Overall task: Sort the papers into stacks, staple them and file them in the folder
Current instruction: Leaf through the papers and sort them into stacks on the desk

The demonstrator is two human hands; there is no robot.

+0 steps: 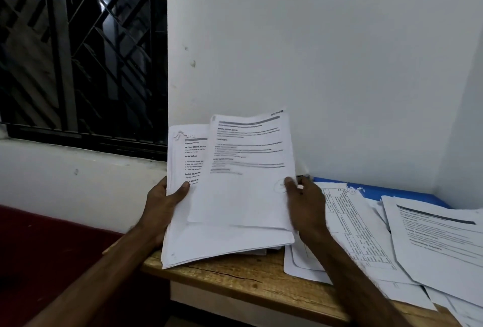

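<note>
My left hand [162,204] grips a thick stack of printed papers [224,243] by its left edge, thumb on top, holding it raised over the wooden table. My right hand [305,204] pinches the top sheet [248,170] at its right edge; that sheet sits shifted up and to the right of the stack and looks blurred. To the right, more loose papers [366,235] lie spread on the table, one with a table grid and one with printed text [439,243]. A blue folder [386,190] lies under them against the wall.
The wooden table [235,282] has a cracked front edge and stands in a white wall corner. A small dark object [303,177] peeks out behind my right hand. A barred window [83,49] is at the left, with a dark red surface [39,248] below it.
</note>
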